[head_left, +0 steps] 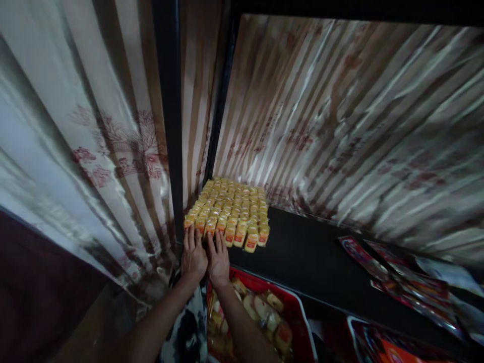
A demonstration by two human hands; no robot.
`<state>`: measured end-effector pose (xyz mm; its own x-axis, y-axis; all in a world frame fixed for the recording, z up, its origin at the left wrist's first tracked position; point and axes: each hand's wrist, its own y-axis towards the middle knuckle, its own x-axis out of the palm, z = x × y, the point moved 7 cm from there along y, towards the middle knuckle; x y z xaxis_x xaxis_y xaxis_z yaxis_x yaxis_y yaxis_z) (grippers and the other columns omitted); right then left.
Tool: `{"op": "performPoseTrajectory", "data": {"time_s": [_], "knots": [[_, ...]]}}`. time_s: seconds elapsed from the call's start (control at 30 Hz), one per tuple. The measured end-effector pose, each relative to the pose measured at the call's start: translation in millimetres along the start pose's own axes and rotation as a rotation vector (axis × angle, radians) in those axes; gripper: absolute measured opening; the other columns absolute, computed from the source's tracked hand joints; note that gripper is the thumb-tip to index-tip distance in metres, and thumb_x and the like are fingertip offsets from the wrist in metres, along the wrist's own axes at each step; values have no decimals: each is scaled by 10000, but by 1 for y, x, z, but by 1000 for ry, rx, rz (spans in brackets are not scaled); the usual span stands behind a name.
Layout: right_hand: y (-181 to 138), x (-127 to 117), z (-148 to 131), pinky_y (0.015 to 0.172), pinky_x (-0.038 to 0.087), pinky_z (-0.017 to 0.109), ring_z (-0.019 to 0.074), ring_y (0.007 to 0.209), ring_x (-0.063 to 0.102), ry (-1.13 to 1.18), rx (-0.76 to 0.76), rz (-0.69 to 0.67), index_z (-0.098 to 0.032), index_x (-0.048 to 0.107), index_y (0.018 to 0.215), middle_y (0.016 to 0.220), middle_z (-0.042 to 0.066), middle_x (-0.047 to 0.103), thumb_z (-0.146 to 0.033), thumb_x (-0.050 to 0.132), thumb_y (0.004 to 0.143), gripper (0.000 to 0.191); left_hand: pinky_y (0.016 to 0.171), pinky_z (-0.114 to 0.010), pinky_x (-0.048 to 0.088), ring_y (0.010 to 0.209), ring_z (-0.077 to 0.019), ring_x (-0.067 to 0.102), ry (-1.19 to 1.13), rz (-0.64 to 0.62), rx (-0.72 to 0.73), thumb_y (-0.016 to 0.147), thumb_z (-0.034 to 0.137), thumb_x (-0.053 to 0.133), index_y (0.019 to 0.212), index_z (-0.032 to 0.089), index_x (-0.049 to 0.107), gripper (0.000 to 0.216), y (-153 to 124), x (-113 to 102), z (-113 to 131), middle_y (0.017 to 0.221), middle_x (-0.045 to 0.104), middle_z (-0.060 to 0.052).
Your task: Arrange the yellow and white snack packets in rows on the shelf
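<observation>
A block of several small yellow packets with red labels (pixel 230 209) lies packed in rows on a dark shelf (pixel 302 252), in its left back corner. My left hand (pixel 193 254) and my right hand (pixel 218 257) lie side by side at the shelf's front edge. Both have their fingers stretched out flat, and the fingertips touch the front row of the packets. Neither hand holds anything.
Striped shiny curtains (pixel 340 116) hang behind and to the left of the shelf, split by a dark post (pixel 172 126). Flat red wrappers (pixel 397 275) lie on the shelf's right. Below the shelf sits a red bag of snacks (pixel 264 312).
</observation>
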<state>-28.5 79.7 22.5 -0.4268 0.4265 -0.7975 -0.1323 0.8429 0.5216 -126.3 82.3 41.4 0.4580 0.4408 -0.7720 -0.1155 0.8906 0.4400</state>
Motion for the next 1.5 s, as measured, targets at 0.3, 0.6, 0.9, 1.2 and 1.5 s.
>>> {"op": "performPoseTrajectory", "data": {"time_s": [0.3, 0.6, 0.9, 1.2, 1.5], "knots": [[1, -5, -2, 1075, 353, 431, 232, 1423, 186, 4, -7, -3, -216, 312, 1440, 1520, 110, 284, -88, 433, 837, 628, 1092, -424, 367, 1358, -285, 310, -59, 5, -33, 786, 49, 445, 1329, 106, 467, 546, -2, -13, 2, 1468, 347, -150], [-1, 1, 1, 1081, 343, 420, 217, 1427, 174, -8, -16, 7, -228, 307, 1441, 1518, 96, 294, -75, 419, 838, 632, 1118, -405, 342, 1341, -220, 372, -218, -78, 0, 828, 72, 362, 1353, 118, 438, 532, 0, 9, 0, 1420, 447, -123], [-1, 7, 2, 1036, 376, 400, 234, 1416, 210, -72, 28, -34, -211, 356, 1421, 1494, 117, 342, -91, 424, 850, 587, 1148, -423, 286, 1365, -191, 337, -294, -89, 56, 814, 59, 324, 1337, 95, 452, 539, 5, 16, -2, 1435, 431, -135], [2, 5, -1, 1018, 378, 381, 232, 1400, 257, -98, 63, -38, -226, 351, 1423, 1490, 106, 352, -115, 430, 865, 575, 1150, -430, 280, 1369, -186, 330, -328, -87, 61, 804, 49, 312, 1351, 110, 438, 564, 8, 21, -3, 1444, 421, -124], [-1, 11, 4, 1056, 345, 413, 217, 1412, 225, -11, 62, -2, -267, 293, 1445, 1512, 75, 315, -187, 403, 899, 562, 1151, -406, 278, 1381, -184, 302, -335, -93, 41, 809, 55, 322, 1402, 138, 359, 600, 8, 17, 3, 1460, 397, -106]]}}
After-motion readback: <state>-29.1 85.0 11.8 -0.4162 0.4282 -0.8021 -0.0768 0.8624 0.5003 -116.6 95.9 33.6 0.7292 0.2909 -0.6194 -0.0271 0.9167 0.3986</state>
